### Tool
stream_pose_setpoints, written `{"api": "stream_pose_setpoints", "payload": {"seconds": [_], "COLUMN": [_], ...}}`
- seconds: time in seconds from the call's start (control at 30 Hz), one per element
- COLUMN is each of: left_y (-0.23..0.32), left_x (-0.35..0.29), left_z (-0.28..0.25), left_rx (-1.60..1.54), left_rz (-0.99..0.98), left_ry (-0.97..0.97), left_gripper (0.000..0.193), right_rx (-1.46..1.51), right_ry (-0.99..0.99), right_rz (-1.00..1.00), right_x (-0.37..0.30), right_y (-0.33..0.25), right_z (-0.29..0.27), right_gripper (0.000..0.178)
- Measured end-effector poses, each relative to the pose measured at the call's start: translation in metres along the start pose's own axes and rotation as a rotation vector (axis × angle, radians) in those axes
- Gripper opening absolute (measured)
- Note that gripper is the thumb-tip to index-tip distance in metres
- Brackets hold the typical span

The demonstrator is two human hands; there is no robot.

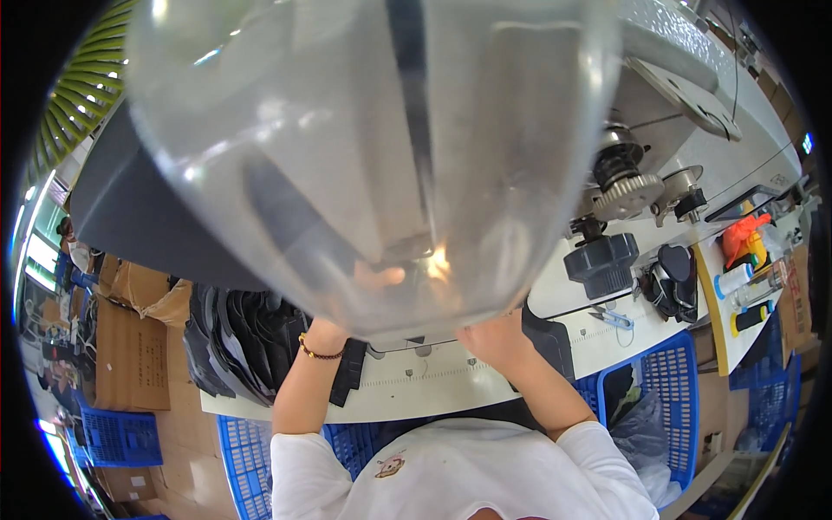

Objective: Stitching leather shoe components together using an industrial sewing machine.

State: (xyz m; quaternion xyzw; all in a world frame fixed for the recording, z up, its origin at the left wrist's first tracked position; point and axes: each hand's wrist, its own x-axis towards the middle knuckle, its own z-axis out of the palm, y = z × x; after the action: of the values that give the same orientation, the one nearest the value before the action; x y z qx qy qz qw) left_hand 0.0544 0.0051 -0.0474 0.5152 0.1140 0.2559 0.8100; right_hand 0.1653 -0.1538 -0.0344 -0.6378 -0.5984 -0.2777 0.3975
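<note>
A large clear plastic shield (pixel 373 173) hangs close in front of the sewing machine (pixel 711 78) and covers most of the work spot. Behind its lower rim is my left hand (pixel 332 329), with a beaded bracelet on the wrist; a blurred fingertip shows through the plastic. My right hand (pixel 492 336) reaches under the rim from the right, its fingers hidden. Dark flat material lies near both hands: one piece (pixel 349 373) beside my left wrist, another (pixel 548 342) by my right forearm. A small bright light glows between the hands. What either hand holds is hidden.
Stacked dark cut pieces (pixel 238 338) lie on the table's left. Thread snips (pixel 614 318), a black bundle (pixel 672 282) and thread spools (pixel 735 281) are at right. Blue baskets (pixel 680 381) stand below the table edge; a cardboard box (pixel 130 360) is far left.
</note>
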Motion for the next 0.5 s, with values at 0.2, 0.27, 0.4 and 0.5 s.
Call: {"api": "stream_pose_setpoints", "payload": {"seconds": [0.2, 0.27, 0.4, 0.5], "left_y": [-0.014, -0.006, -0.009, -0.018], "left_x": [-0.014, -0.018, -0.023, -0.021], "left_z": [0.014, 0.038, 0.039, 0.028], "left_rx": [0.493, 0.218, 0.197, 0.713], "left_rz": [0.176, 0.222, 0.289, 0.427], "left_ry": [0.149, 0.223, 0.157, 0.262], "left_gripper": [0.032, 0.031, 0.031, 0.033], "right_rx": [0.074, 0.071, 0.068, 0.064], "right_ry": [0.213, 0.208, 0.228, 0.212], "right_rz": [-0.124, -0.123, -0.140, -0.148], "right_x": [-0.013, -0.016, -0.017, -0.015], "right_y": [-0.004, -0.002, -0.004, -0.005], "right_z": [0.007, 0.004, -0.002, -0.004], "right_gripper": [0.020, 0.019, 0.018, 0.018]}}
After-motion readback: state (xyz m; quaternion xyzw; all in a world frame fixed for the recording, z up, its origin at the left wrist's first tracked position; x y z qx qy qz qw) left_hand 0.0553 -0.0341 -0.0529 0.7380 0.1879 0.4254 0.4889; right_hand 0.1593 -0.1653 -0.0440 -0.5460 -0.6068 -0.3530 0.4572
